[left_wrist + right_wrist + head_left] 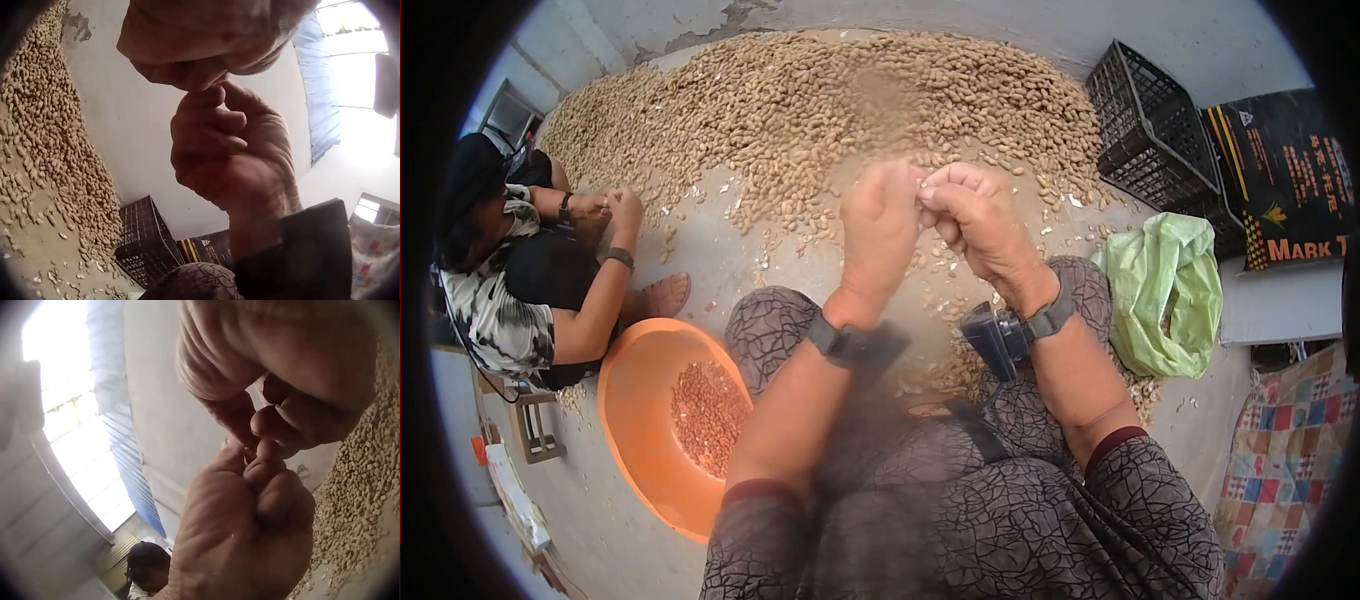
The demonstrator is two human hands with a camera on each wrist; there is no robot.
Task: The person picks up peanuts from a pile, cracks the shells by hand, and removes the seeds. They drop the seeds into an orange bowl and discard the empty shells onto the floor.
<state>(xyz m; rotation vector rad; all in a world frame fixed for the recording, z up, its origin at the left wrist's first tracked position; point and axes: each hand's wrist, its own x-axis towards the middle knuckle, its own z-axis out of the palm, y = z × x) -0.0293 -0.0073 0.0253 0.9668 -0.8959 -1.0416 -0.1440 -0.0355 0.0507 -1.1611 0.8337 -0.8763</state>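
My left hand (878, 222) and right hand (985, 218) meet fingertip to fingertip in front of my knees. Between them both pinch a peanut (250, 452), mostly hidden by the fingers in every view. In the left wrist view the right hand (234, 147) has its thumb and fingers curled up toward the left one. A wide heap of unshelled peanuts (800, 115) spreads over the floor beyond my hands. Left of my knees, an orange basin (632, 430) contains reddish shelled kernels (705, 415).
At the left sits another person (500, 290), hands together near the heap. A light green bag (1160, 290) stands beside my right knee. Behind it are a black plastic crate (1140, 130) and a dark printed sack (1280, 170). Loose pods and shell bits (950, 300) litter the floor.
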